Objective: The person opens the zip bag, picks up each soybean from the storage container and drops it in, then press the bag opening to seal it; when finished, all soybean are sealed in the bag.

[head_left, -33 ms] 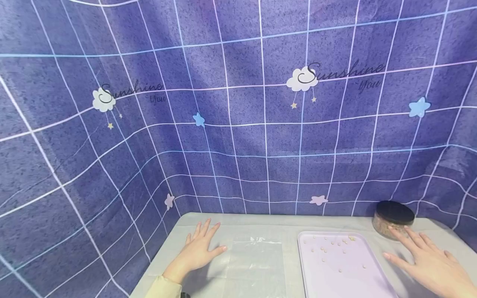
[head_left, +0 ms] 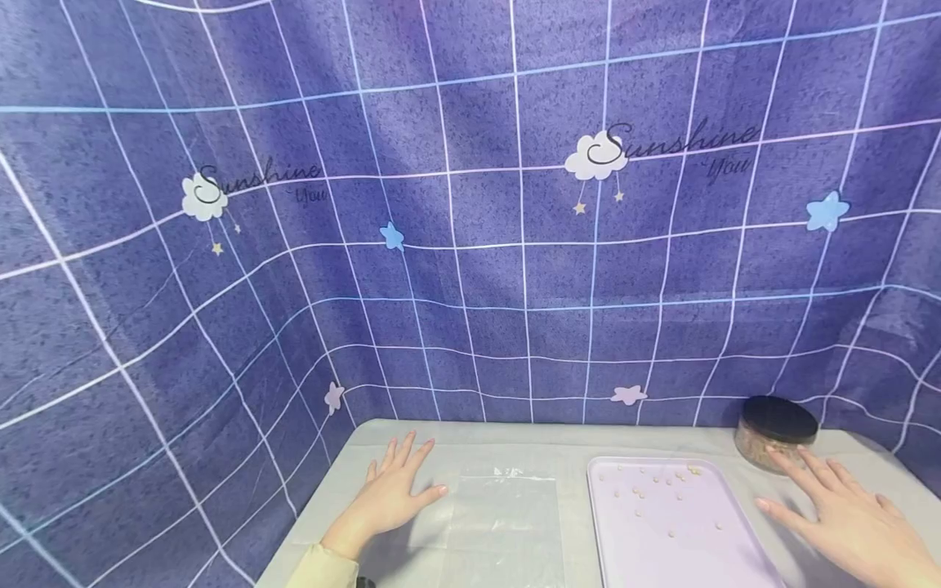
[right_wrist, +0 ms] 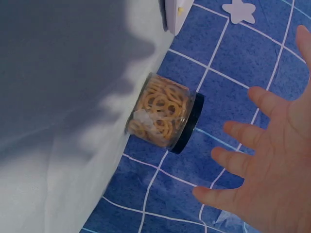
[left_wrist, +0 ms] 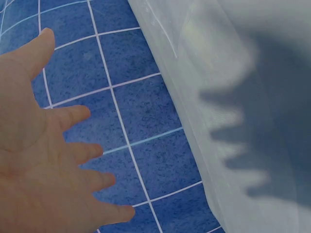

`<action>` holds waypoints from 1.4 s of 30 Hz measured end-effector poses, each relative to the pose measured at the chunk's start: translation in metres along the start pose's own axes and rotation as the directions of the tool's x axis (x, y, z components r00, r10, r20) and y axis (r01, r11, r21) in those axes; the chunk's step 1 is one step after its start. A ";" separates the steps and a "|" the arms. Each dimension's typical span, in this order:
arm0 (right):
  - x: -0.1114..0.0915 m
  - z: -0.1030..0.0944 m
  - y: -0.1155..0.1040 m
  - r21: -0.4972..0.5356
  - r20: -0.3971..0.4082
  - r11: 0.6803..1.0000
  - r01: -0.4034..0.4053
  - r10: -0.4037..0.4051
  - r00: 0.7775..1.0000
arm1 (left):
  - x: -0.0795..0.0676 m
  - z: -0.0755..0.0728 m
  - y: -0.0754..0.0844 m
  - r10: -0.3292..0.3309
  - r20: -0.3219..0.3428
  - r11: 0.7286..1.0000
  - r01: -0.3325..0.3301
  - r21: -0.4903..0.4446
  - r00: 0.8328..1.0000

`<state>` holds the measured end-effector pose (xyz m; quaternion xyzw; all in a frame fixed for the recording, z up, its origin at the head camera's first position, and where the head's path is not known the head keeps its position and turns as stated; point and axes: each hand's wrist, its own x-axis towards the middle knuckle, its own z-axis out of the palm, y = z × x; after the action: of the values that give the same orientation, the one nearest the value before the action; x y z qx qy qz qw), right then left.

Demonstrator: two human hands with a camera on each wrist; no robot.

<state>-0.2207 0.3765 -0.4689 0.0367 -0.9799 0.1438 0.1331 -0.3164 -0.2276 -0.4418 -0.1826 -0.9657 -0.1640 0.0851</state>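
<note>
My left hand (head_left: 390, 494) hovers palm down over the left of the table, fingers spread and holding nothing. Just right of it lies a flat clear plastic bag (head_left: 507, 523). On the other side, my right hand (head_left: 853, 518) is spread too, also holding nothing. Beyond its fingertips stands a clear jar (right_wrist: 160, 111) with a black lid (head_left: 779, 418), full of small tan rings; the right wrist view shows a gap between fingers and jar. Between the hands lies a lilac tray (head_left: 684, 559) with several tiny pale pieces (head_left: 671, 534) scattered over it, mostly toward the far end.
A pale cloth covers the table (head_left: 559, 445). Behind and to the left hangs a purple-blue grid curtain (head_left: 478, 327) with printed clouds and stars. A small dark object (head_left: 365, 582) shows beside the left sleeve (head_left: 323, 569) at the frame's bottom edge.
</note>
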 end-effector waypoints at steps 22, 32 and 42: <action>0.005 -0.001 0.000 0.000 -0.037 0.999 0.039 -0.039 0.999 | 0.002 0.000 -0.001 0.037 -0.014 0.998 -0.038 -0.040 0.999; 0.024 0.004 -0.033 0.123 -0.162 0.978 0.171 -0.150 0.975 | 0.007 0.001 -0.002 0.112 -0.056 0.990 -0.117 -0.085 0.992; 0.063 0.021 -0.098 0.216 -0.180 0.885 0.412 -0.379 0.908 | 0.022 0.014 -0.005 0.192 -0.066 0.973 -0.198 -0.119 0.979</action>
<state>-0.2757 0.2750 -0.4443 0.2430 -0.9148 0.2375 0.2185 -0.3401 -0.2201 -0.4510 -0.2771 -0.9282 -0.2199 0.1152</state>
